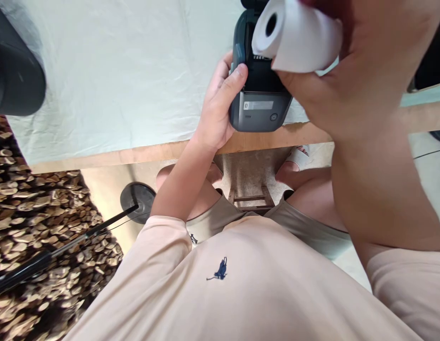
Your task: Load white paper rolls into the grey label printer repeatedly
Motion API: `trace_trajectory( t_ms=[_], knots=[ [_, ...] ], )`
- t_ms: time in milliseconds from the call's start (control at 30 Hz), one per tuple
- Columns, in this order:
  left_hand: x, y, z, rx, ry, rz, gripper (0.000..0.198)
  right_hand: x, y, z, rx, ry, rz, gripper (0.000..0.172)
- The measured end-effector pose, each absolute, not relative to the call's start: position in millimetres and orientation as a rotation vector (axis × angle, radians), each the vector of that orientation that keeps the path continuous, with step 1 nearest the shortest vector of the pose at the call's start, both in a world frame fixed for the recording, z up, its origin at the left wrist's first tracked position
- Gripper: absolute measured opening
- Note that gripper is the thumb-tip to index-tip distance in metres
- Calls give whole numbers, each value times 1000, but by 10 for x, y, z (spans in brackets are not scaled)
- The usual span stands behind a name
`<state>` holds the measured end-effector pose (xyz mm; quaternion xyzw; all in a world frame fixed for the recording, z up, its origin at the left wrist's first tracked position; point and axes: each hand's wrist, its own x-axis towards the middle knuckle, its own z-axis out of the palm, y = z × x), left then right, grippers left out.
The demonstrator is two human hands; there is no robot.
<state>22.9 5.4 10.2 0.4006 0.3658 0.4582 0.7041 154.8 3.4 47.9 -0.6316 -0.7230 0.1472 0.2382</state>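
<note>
A dark grey portable receipt printer (261, 113) has its lid up and its paper bay exposed, close to the table's front edge. My left hand (221, 102) grips its left side, with the thumb on the rim of the bay. In my right hand (333, 90) is a white paper roll (305, 40), its dark core hole facing left. The roll is above the bay and hides part of it, and a loose flap of paper hangs at its lower left. Some of my right fingers are out of sight behind the roll.
A pale cloth covers the table (116, 76), whose wooden edge (145, 154) runs across in front of me. A black rounded object (19, 71) stands at the far left. Below are a stand with a round base (138, 201) and stacked firewood (45, 227).
</note>
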Motion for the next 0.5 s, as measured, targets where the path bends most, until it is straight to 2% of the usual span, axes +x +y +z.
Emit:
trace_trajectory(
  t_ms=[100,233,400,500],
  knots=[
    [256,38,112,918,858,987,19,1627,10,455,-1608,-2195,168,49],
    [251,36,107,888,842,1004,19,1643,37,413,-1653,-2213,189,49],
    [238,33,94,847,820,1034,18,1623,85,335,-1670,-2222,260,39],
    [232,29,97,835,783,1057,18,1643,91,299,-1694,-2238,268,41]
  ],
)
